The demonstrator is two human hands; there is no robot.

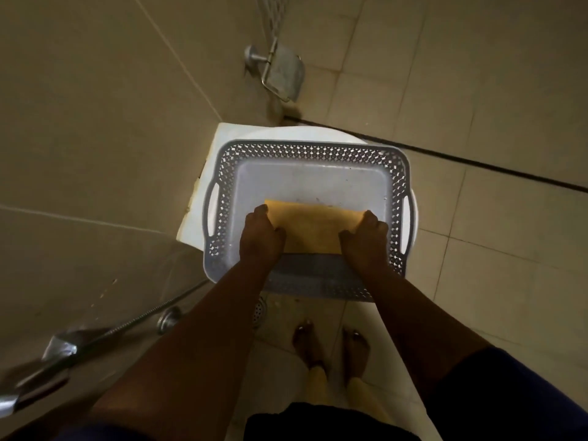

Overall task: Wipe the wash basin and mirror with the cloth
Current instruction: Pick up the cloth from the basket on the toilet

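Both hands are in the grey basket (222, 198), one on each end of the yellow-orange cloth (313, 227). The left hand (261, 239) has its fingers curled over the cloth's left edge; the right hand (366, 238) does the same on the right edge. Both grip the cloth, which is stretched flat between them. The cloth sits low in the near half of the basket; I can't tell whether it's resting on the basket floor or lifted just off it.

The basket has perforated walls and a slot handle on each side. It rests on a white closed toilet lid (203, 224), with the lid's edges showing past the basket at left, back and right.

Wash basin and mirror are not in view from here.

Around it: beige tiled wall and floor, and a metal toilet-roll holder (283, 74) on the wall above the toilet. A metal hose (165, 305) runs along the left wall to a wall fitting (168, 319), with a blurred chrome sprayer (38, 374) at lower left. A floor drain (259, 311) sits just below the basket. The person's bare feet (331, 348) are on the floor in front of the toilet.
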